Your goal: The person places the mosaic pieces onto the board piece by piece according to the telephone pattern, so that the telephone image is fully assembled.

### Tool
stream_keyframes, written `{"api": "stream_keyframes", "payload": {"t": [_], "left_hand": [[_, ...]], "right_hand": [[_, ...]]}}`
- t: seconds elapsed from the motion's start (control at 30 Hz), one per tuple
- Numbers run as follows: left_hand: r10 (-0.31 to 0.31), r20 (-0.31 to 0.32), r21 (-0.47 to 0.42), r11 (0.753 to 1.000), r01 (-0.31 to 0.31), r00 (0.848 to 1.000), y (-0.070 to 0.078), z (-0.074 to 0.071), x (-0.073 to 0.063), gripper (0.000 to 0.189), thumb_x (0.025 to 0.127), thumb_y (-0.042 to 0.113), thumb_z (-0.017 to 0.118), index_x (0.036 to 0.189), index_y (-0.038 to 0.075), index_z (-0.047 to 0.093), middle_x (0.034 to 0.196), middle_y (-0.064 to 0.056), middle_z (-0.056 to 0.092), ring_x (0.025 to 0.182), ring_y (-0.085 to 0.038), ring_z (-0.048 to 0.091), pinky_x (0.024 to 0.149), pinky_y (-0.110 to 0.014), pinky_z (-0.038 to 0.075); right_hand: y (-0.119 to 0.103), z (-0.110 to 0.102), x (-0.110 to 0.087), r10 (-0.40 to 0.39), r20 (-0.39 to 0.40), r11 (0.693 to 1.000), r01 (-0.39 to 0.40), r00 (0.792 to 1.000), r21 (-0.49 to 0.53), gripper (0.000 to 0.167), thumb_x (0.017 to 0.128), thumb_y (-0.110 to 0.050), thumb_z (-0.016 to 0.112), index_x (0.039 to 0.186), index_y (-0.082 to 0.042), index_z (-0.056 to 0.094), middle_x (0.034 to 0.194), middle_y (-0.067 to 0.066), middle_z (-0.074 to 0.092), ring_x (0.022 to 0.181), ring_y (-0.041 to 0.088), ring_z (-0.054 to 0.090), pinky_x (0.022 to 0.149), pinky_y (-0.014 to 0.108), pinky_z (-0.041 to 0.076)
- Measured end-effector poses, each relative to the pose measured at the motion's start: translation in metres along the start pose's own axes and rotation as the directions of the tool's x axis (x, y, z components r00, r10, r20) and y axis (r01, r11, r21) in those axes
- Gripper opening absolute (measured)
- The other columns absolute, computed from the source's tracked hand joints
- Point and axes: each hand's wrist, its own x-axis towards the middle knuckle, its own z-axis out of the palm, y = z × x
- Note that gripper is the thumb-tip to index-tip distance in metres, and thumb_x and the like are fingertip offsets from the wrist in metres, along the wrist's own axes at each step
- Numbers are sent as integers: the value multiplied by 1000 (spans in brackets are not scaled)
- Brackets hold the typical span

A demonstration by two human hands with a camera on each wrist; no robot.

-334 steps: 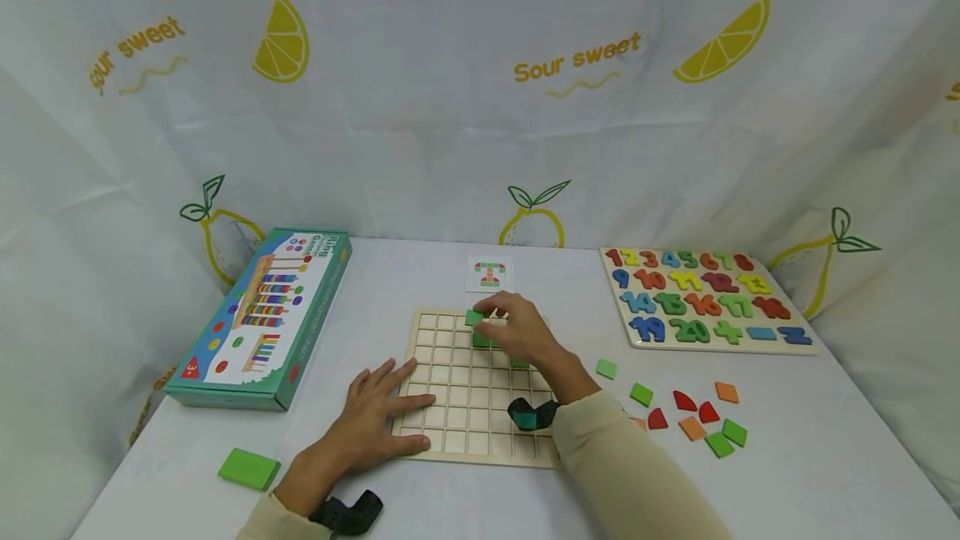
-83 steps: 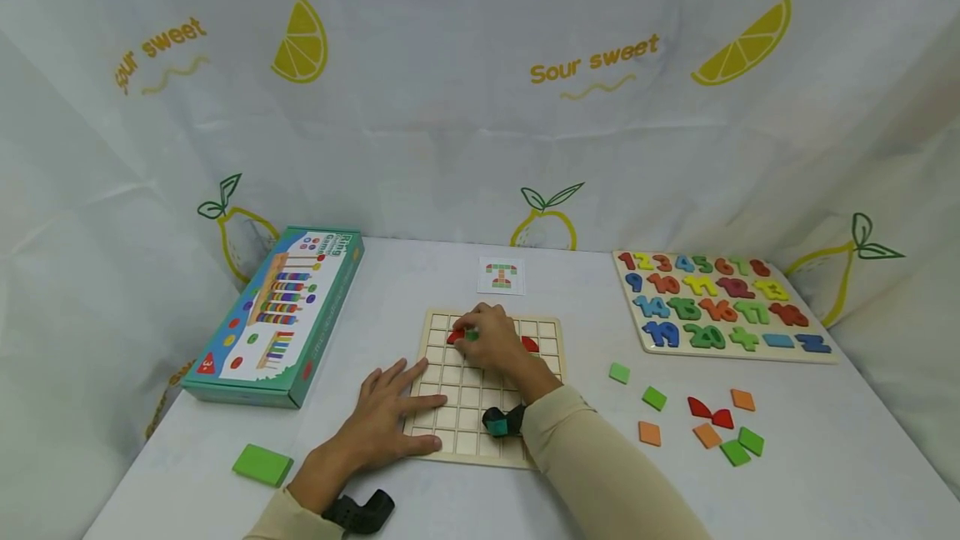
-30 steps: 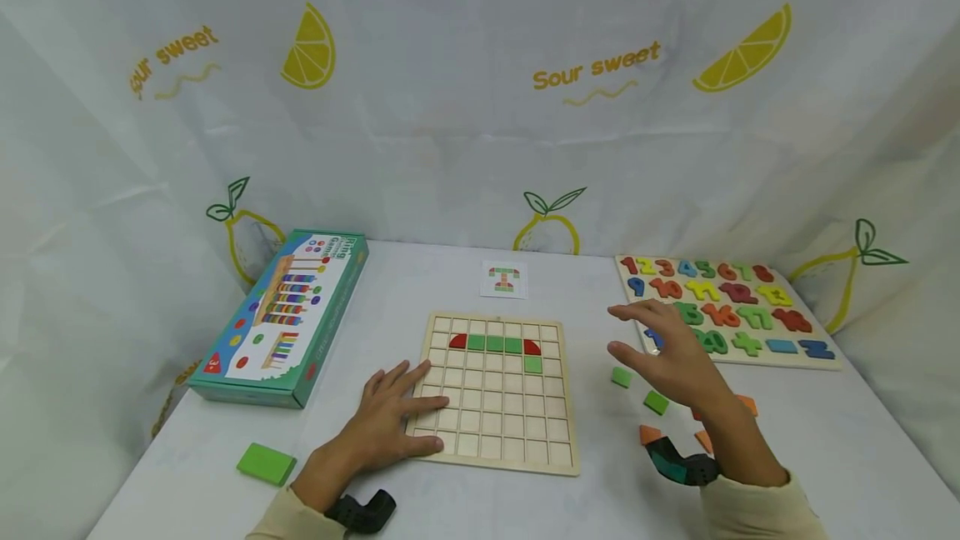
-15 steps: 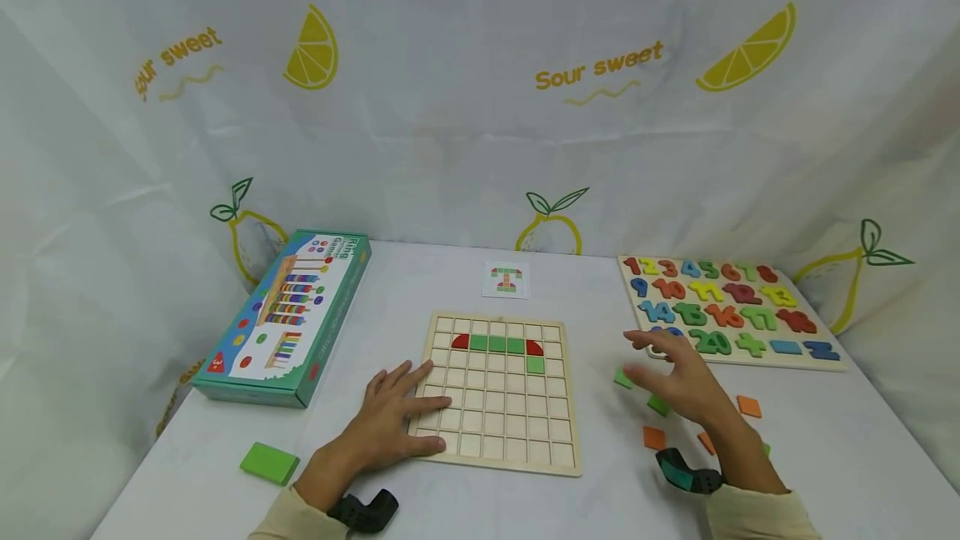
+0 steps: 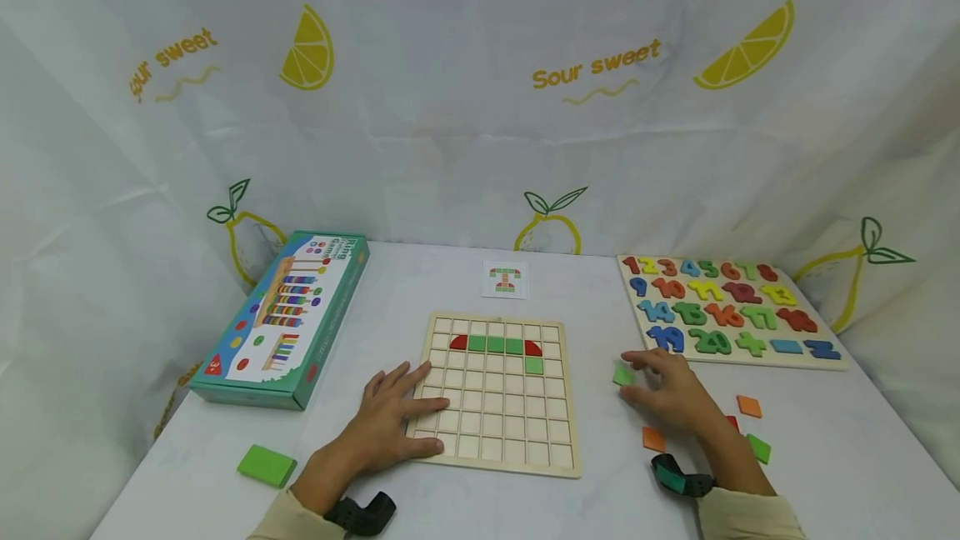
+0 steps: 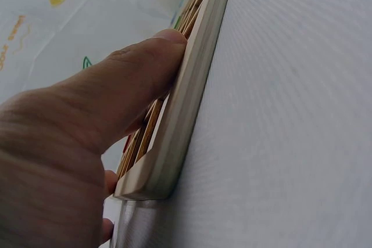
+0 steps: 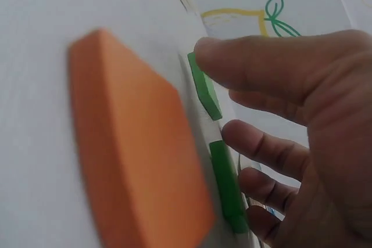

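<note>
In the head view my left hand [image 5: 390,419] rests with spread fingers on the left edge of a wooden grid board [image 5: 495,468]. Its thumb presses the board's rim in the left wrist view. A row of green square tiles [image 5: 496,345] lies in the grid between a red quarter-round tile [image 5: 459,342] and another red one [image 5: 532,347]. One more green tile [image 5: 534,366] sits below the right end. To the right of the board, my right hand [image 5: 671,390] has thumb and index finger on either side of a loose green tile [image 5: 623,374]; firm contact is unclear.
Orange tiles [image 5: 653,439], a partly hidden red piece [image 5: 732,422] and a green tile [image 5: 759,448] lie around my right forearm. A number puzzle [image 5: 720,315] stands behind. A pattern card [image 5: 505,280], game box [image 5: 281,315] and green block [image 5: 267,465] are also on the table.
Red pieces and green tiles now form a row on the board. My right hand has left the board, moved right and lowered to a loose green tile. The left hand stays put.
</note>
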Motion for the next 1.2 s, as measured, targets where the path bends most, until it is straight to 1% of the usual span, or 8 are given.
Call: {"api": "stream_keyframes", "payload": {"t": [0.1,0.27,0.5,0.67,0.83,0.97,1.07,1.2], "left_hand": [[13,-8,0,1000,-13,1000,0,-1,0,60,76,60,71,125,26,67,154,-8,31,141,-39,15,106,-61,5],[23,-20,3,1000,-23,1000,-1,-2,0,60,76,61,71,125,26,68,154,-8,31,141,-39,16,106,-62,6],[22,-16,-5,1000,-22,1000,-1,-1,0,60,76,61,71,125,26,68,154,-9,31,141,-39,16,105,-62,6],[15,-10,-18,1000,-15,1000,0,0,0,60,76,59,72,125,26,68,154,-9,31,141,-40,15,105,-62,5],[14,-14,-17,1000,-15,1000,0,2,-1,59,76,59,72,125,26,68,154,-8,32,141,-40,16,106,-62,5],[20,-21,-17,1000,-21,1000,-1,2,-1,59,75,59,73,124,25,69,153,-9,32,141,-39,16,105,-62,5],[22,-21,-15,1000,-23,1000,-2,3,-1,59,75,59,73,124,26,68,153,-9,32,141,-39,16,105,-62,5],[18,-17,-4,1000,-18,1000,-2,2,0,60,75,60,72,125,26,68,153,-9,32,141,-39,16,105,-62,6]], "right_hand": [[-1,2,0,-23,-17,999,22,1000,-44,37,81,-17,79,115,-7,68,112,13,59,109,36,44,85,57,42],[-3,2,-1,-38,-31,997,36,999,-64,25,83,-10,76,107,-8,71,111,15,57,109,39,44,86,60,39],[-7,-1,-1,-14,-36,998,12,999,-58,24,86,-6,71,110,-5,68,112,14,59,109,37,46,90,60,39],[-18,-8,-3,-44,-103,999,41,994,-35,27,85,-3,71,111,-3,68,108,13,61,109,37,48,90,60,41],[-34,-16,-4,-112,-168,993,107,979,-40,33,83,-1,74,115,-2,66,104,12,62,107,34,50,87,58,43],[-51,-21,-4,-161,-202,987,153,966,-55,31,81,-1,76,111,-3,68,103,10,64,104,30,50,84,56,46],[-65,-23,-3,-222,-225,975,213,949,-64,28,79,0,77,106,-4,70,103,9,64,103,28,50,81,54,46],[-82,-24,2,-297,-242,955,290,924,-62,28,79,1,77,105,-6,69,104,5,63,104,27,49,81,51,44]]}}
